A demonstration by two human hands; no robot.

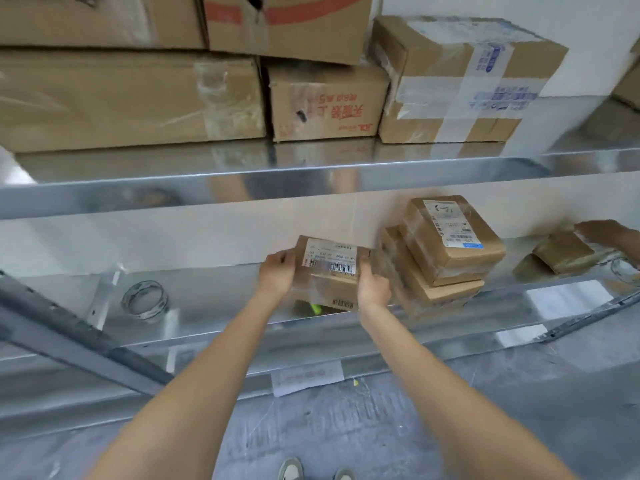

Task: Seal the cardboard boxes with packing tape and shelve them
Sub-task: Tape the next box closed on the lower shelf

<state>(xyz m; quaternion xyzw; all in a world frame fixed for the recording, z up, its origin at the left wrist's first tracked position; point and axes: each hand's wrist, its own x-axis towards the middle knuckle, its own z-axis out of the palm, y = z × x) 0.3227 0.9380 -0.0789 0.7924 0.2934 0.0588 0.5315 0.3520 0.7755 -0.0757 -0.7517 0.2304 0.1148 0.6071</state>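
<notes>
At the left of the lower metal shelf [214, 327] a roll of clear packing tape [145, 299] stands on edge. In the frame's centre the left hand [277, 275] and right hand [374, 289] grip the ends of a small taped cardboard box [329, 271], fingers curled round its edges, above that shelf. Just right of it sits a stack of taped boxes [443, 251].

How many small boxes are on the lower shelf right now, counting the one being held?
4: one box gripped by left hand and right hand, two stacked boxes beside it, one far right. More may sit beyond the frame's edge.
</notes>
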